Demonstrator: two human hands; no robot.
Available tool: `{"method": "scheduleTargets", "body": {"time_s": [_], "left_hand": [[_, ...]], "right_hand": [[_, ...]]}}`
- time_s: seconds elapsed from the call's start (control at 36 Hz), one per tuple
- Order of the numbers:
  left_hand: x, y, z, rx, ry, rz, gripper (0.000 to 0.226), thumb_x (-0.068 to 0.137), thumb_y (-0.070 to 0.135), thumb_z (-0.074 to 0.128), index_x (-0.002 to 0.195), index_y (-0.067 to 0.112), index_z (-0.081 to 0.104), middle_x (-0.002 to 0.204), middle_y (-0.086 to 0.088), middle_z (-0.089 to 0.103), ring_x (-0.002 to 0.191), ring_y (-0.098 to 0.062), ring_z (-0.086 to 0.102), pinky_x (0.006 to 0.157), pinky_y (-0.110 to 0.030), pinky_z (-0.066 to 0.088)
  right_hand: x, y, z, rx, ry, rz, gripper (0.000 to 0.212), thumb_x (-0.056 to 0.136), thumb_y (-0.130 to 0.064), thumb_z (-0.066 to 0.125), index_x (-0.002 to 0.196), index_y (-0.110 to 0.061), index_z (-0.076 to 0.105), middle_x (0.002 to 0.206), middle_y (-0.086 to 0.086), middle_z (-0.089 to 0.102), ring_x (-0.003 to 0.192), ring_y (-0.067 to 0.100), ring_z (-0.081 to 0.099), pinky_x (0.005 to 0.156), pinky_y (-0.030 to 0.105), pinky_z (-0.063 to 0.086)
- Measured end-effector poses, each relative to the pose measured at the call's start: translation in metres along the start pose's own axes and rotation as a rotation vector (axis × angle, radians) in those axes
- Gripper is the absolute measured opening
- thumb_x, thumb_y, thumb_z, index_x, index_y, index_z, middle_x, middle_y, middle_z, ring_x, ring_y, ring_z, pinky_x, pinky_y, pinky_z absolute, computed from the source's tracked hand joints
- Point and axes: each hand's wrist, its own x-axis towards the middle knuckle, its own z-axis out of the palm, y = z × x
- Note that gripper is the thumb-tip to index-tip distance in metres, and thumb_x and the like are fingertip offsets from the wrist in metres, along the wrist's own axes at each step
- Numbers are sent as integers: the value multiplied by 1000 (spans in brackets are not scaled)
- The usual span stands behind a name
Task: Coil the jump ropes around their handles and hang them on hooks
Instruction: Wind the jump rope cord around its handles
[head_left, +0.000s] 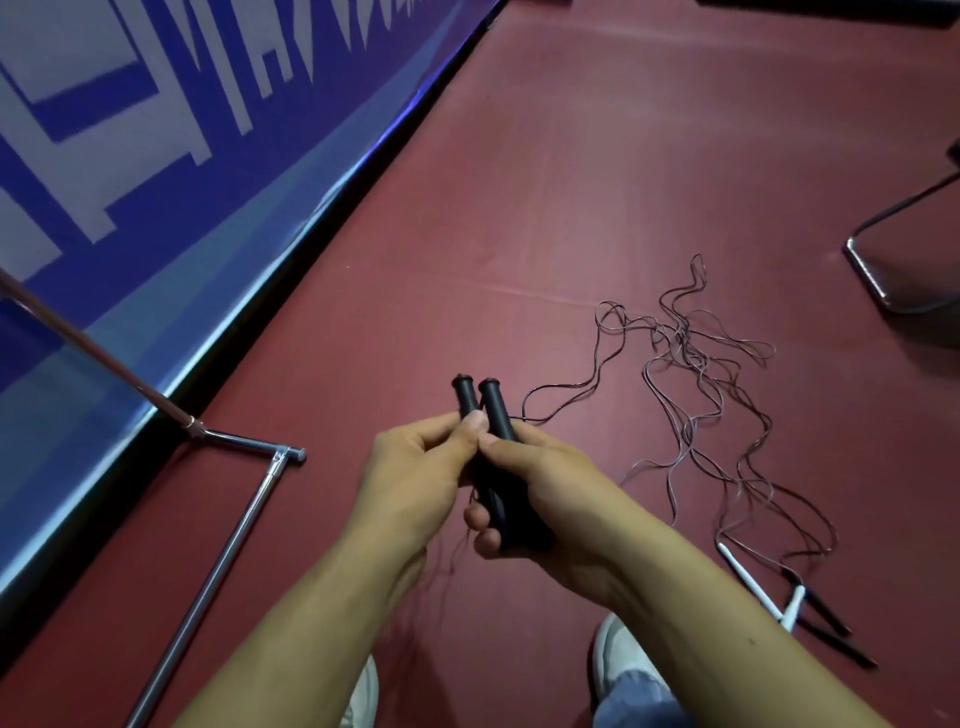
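Head view: the black handles (491, 415) are gripped together by the left hand (415, 478) and the right hand (545, 493). The thin cord (691, 364) is judged light and springy, best taken near the handles.

Four black handles (500, 415) and two white handles (748, 579) are visible. There are two hands (415, 478) and two shoes (618, 654).

Left hand (415, 473): fingers curled, thumb pinching the black handles (496, 410).
Right hand (550, 493): fingers wrapped round the same pair (thumbs touching).
Forearms (322, 623): bare, converging from below.
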Motion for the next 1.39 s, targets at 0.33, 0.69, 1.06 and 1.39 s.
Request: {"method": "scheduleTargets", "body": {"time_s": [0.33,0.69,1.06,1.39], "left_hand": [[-1,13,-2,-56,-141,15,32,100,15,50,77,7,70,61,-12,45,53,-28,42,50,-40,44],[-7,21,-4,-49,-170,-52,34,103,34,54,85,6,63,58,-3,42,46,-16,43,44,-28,44],[-27,3,21,301,-26,-6,52,89,72,34,109,32,60,112,5,67,101,-16,66,88,-48,57],[-16,12,11,641,292,331,55,99,54,40,63,14,53,59,1,59,60,-20,55,52,-30,30]], "right_hand": [[-5,-7,-1,40,-115,-55,11,101,-6,53,95,-13,58,72,8,51,53,17,45,49,27,39],[-7,-3,8,151,-56,-93,10,103,-10,51,96,-7,58,77,11,57,60,18,54,54,30,45],[-4,0,11,280,157,-59,17,99,-50,55,104,-36,62,80,-6,64,68,13,63,58,30,50],[-5,5,17,142,105,-25,29,98,-58,53,122,-43,63,112,-14,72,103,14,66,90,42,55]]}}
